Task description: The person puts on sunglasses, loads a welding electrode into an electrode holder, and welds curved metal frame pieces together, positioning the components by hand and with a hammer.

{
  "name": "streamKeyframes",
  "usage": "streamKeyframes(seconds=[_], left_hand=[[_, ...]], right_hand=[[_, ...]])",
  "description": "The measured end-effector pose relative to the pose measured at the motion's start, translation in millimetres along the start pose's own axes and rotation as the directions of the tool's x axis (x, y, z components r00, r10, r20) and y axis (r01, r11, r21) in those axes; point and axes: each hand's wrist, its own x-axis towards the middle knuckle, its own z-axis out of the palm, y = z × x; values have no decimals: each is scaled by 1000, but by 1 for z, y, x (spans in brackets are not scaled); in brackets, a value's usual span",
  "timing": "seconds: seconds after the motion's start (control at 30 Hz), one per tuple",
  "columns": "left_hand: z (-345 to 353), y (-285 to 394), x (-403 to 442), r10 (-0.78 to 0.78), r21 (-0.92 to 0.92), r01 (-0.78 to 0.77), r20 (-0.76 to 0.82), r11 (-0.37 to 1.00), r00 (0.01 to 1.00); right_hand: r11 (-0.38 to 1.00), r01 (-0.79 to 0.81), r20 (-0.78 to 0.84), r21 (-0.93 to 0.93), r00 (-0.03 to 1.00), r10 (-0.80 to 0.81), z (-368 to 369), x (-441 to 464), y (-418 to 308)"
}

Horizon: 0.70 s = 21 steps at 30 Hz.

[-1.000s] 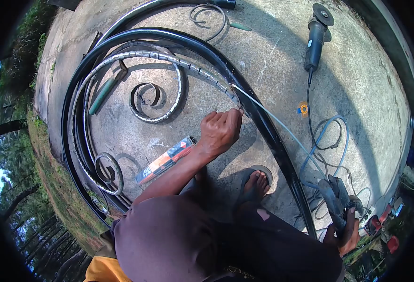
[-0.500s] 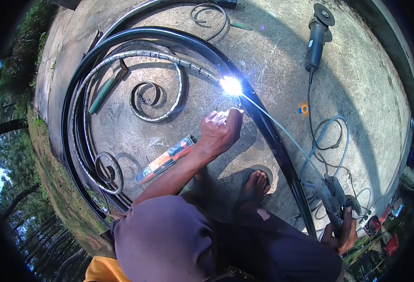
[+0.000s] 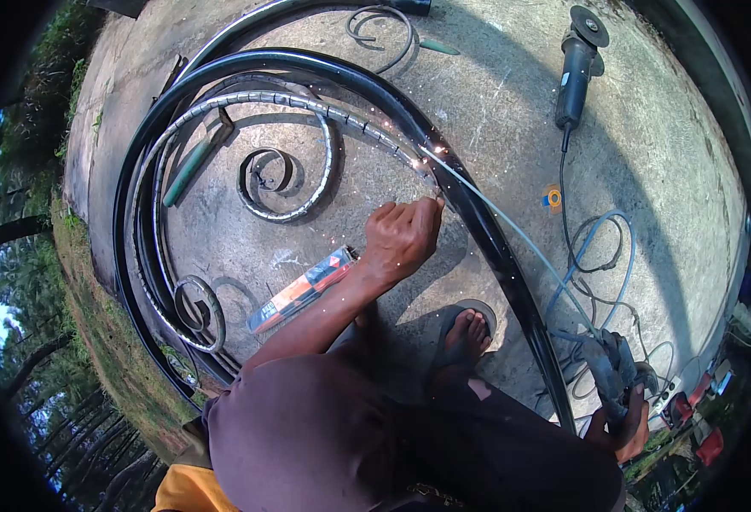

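Observation:
My right hand grips a dark welding electrode holder at the lower right. From it a long thin electrode runs up-left, its tip by a black curved metal tube. Small orange sparks glow there and scatter around. My left hand is closed just below the tip, pinching a thin metal piece whose lower end is hidden by the fingers. The ridged end of a silvery scroll bar meets the tube near the sparks, curling left into a spiral.
An angle grinder lies at the upper right, its cord trailing down to looped cables. A green-handled hammer rests inside the curved tube. A printed box lies beside my left forearm, and an orange ring right of the tube.
The bright white-blue welding arc has died down to small orange sparks. The electrode holder has shifted and turned slightly in my right hand. My left hand stays nearly in place.

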Motion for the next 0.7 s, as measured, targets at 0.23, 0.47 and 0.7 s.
streamKeyframes(seconds=[0.23, 0.47, 0.7], left_hand=[[1, 0, 0, -6, -4, 6, -16, 1000, 1000], [0, 0, 0, -8, -4, 8, -12, 1000, 1000], [-1, 1, 1, -16, -11, 16, -4, 1000, 1000]], right_hand=[[988, -5, 62, 151, 998, -5, 2, -5, 8], [985, -22, 122, 173, 992, 0, -1, -2, 7], [981, -21, 146, 193, 989, -8, -1, -2, 9]])
